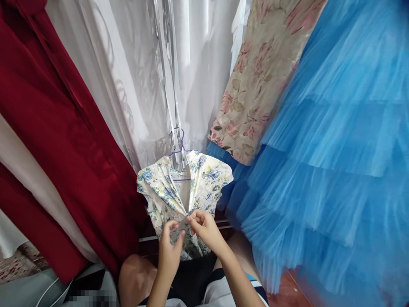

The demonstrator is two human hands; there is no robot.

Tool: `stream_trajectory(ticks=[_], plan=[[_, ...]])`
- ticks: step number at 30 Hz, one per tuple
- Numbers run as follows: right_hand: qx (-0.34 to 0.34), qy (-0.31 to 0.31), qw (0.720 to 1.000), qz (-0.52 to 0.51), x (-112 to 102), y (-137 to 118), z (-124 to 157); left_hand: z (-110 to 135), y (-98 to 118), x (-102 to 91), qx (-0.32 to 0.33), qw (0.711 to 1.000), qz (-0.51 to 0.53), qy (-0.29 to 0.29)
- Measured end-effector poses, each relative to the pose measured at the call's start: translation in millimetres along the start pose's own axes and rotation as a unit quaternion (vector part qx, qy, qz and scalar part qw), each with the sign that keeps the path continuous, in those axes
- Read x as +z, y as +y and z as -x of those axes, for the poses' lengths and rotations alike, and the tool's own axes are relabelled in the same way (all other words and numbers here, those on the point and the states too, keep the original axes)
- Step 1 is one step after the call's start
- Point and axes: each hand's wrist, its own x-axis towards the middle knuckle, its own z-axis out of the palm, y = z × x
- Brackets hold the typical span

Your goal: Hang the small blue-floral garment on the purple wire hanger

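Note:
A small white dress with blue and yellow flowers (204,179) hangs on a purple wire hanger (180,147) low in front of me. My left hand (171,247) pinches the dress's front opening from the left, fingers closed on the cloth. My right hand (206,228) pinches the same opening from the right, thumb and forefinger pressed together at the middle of the chest. Both hands meet just below the neckline.
A dark red garment (64,140) hangs at the left and a sheer white curtain (134,76) behind. A beige floral fabric (258,81) and a layered blue tulle skirt (335,162) hang at the right. My knees (136,277) show below.

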Motion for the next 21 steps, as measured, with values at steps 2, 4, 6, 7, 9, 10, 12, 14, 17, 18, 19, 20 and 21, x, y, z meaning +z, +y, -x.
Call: stream_trajectory(ticks=[2, 4, 6, 7, 9, 10, 12, 14, 17, 18, 19, 20, 21], plan=[[0.000, -0.001, 1.000, -0.002, 2, -2, 2, -8, 11, 15.3, 0.010, 0.996, 0.022, -0.085], [-0.011, -0.002, 1.000, 0.000, 3, -4, 5, -18, 20, 26.2, 0.017, 0.995, 0.032, -0.095], [-0.023, -0.007, 1.000, -0.007, 1, -6, 7, -28, 27, 31.3, 0.028, 0.993, 0.026, -0.110], [-0.025, -0.008, 1.000, -0.016, -1, -6, 8, -31, 30, 31.8, 0.034, 0.992, 0.020, -0.123], [-0.018, 0.009, 0.999, -0.041, -5, -7, 7, -33, 36, 30.3, 0.048, 0.988, 0.005, -0.150], [-0.015, 0.025, 0.998, -0.053, -7, -8, 4, -34, 38, 28.9, 0.054, 0.985, -0.006, -0.163], [-0.016, 0.057, 0.996, -0.072, -12, -17, -10, -33, 45, 26.3, 0.063, 0.979, -0.046, -0.189], [-0.025, 0.071, 0.993, -0.090, -18, -34, -35, -34, 53, 24.9, 0.064, 0.966, -0.118, -0.223], [-0.028, 0.054, 0.991, -0.121, -27, -71, -82, -37, 64, 25.4, 0.076, 0.923, -0.246, -0.284], [-0.031, 0.050, 0.990, -0.125, -30, -84, -97, -37, 67, 25.9, 0.088, 0.908, -0.277, -0.302], [-0.035, 0.048, 0.990, -0.125, -32, -96, -110, -37, 68, 26.5, 0.101, 0.895, -0.300, -0.313], [-0.041, 0.048, 0.990, -0.125, -34, -106, -120, -37, 68, 26.8, 0.110, 0.886, -0.314, -0.321], [-0.046, 0.049, 0.990, -0.123, -34, -114, -127, -38, 67, 26.7, 0.115, 0.882, -0.319, -0.327]])
